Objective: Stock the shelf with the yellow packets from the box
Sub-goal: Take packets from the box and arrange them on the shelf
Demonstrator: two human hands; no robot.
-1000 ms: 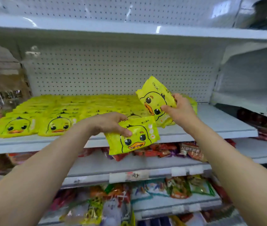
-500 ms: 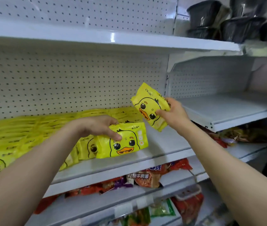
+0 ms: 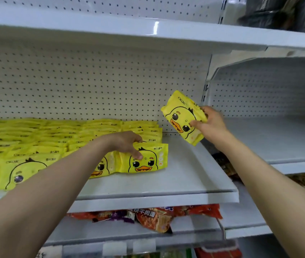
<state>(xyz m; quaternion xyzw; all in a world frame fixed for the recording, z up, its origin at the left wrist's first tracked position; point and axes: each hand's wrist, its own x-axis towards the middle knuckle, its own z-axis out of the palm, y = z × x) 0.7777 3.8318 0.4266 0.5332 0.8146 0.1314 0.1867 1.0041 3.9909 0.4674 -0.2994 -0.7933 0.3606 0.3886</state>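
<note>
Step in hand: placing. Left hand [image 3: 129,144] sets a packet [image 3: 144,161] on the shelf [image 3: 185,175], thumb across its face, at the right end of the front row [image 3: 27,168]. Right hand [image 3: 210,123] grips a second packet [image 3: 183,116] in the air above the bare right part. Next move, likely: release left; lay the second beside. Box: not in view.
</note>
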